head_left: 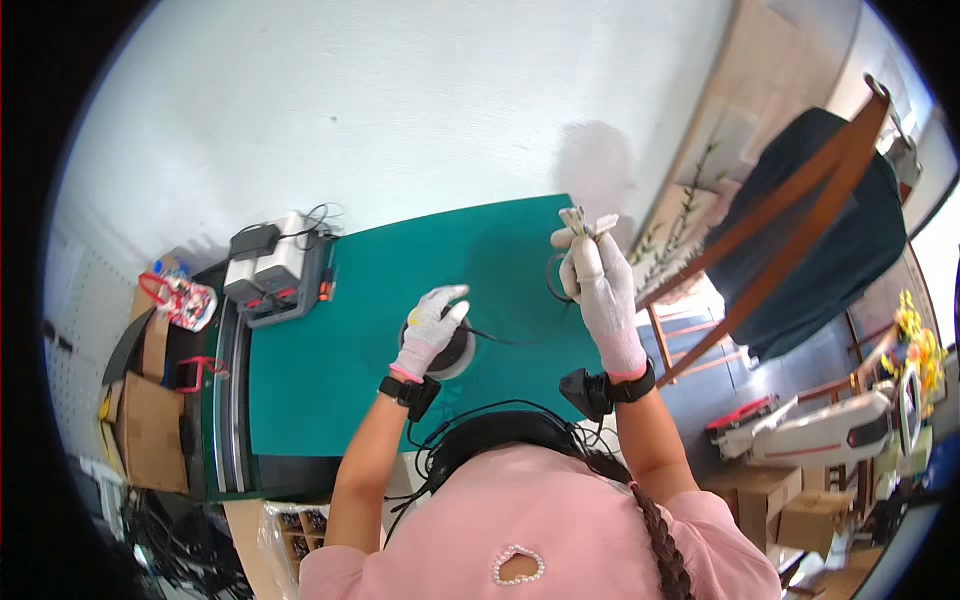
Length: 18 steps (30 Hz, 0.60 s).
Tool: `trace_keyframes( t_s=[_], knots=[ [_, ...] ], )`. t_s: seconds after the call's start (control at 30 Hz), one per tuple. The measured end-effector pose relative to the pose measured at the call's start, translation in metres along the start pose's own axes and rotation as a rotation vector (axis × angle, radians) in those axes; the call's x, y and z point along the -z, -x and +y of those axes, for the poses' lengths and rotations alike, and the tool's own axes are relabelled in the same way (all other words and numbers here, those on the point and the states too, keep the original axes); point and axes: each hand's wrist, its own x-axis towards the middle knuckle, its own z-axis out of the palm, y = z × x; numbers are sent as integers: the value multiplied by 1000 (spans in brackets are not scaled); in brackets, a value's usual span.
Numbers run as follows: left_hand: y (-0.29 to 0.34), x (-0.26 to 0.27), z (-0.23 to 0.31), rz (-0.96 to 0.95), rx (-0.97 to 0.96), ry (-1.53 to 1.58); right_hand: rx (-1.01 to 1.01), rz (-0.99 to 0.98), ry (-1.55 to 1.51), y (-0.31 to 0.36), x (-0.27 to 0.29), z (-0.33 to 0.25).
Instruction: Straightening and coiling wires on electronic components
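Both my hands wear whitish knit gloves with pink cuffs. My left hand (432, 325) lies over a round black device with a pale rim (456, 354) on the green mat (380, 390). Its thumb and forefinger stand apart with nothing between them; whether its palm touches the device I cannot tell. From the device a thin black cable (508, 342) runs rightward. My right hand (603, 285) is raised near the mat's far right corner. Its closed fingers hold a small bunch of wires with white plugs (590, 222) at the tips. Dark cable loops (552, 277) beside this hand.
A grey-white unit with a black adapter (275, 265) stands at the mat's far left. Left of the mat are a metal rail (232, 400), red glasses (200, 372) and a cardboard box (150, 432). A dark bag with brown straps (815, 230) hangs at the right.
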Motion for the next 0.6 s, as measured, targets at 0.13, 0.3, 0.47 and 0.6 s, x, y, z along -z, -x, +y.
trace_keyframes(
  t_s=[0.13,0.3,0.47,0.6],
  knots=[
    [-19,59,123,195,-273,268,19,-158,12,5,-27,0],
    [-12,68,170,295,-178,421,250,-280,119,15,-42,13],
    [-3,66,176,356,-145,391,221,-282,-61,25,-48,-4],
    [-5,60,175,332,-168,472,213,-371,32,24,-40,4]
  ],
)
